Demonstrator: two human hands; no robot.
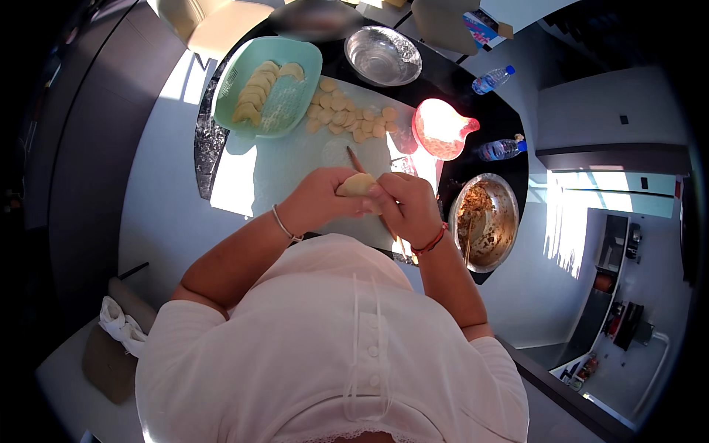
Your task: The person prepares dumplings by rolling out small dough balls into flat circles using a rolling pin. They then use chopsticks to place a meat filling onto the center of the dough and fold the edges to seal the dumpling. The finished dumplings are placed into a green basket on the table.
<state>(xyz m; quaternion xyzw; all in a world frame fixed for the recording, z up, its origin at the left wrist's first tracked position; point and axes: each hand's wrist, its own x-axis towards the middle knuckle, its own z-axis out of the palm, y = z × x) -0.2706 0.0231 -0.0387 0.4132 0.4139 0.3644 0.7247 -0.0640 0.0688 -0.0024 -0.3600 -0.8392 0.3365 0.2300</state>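
Between both hands is a folded dumpling (358,185) of pale dough. My left hand (327,195) holds its left end, while the fingers of my right hand (407,202) pinch its right edge. Beneath the hands a wooden rolling pin (354,159) lies partly hidden on a pale mat (288,166). Beyond them many small dough rounds (340,113) are spread on the mat. A green plastic basket (303,105) at the upper left holds a row of shaped dumplings (256,91). At the right, a steel bowl (501,243) contains chopped filling (477,205) and chopsticks (468,243).
A red-rimmed bowl (420,133) stands on the mat's right side, in bright sun. Behind it are an empty-looking steel bowl (382,55) and two water bottles (490,81) near the black table's edge (518,119). Chairs (221,27) stand beyond the table.
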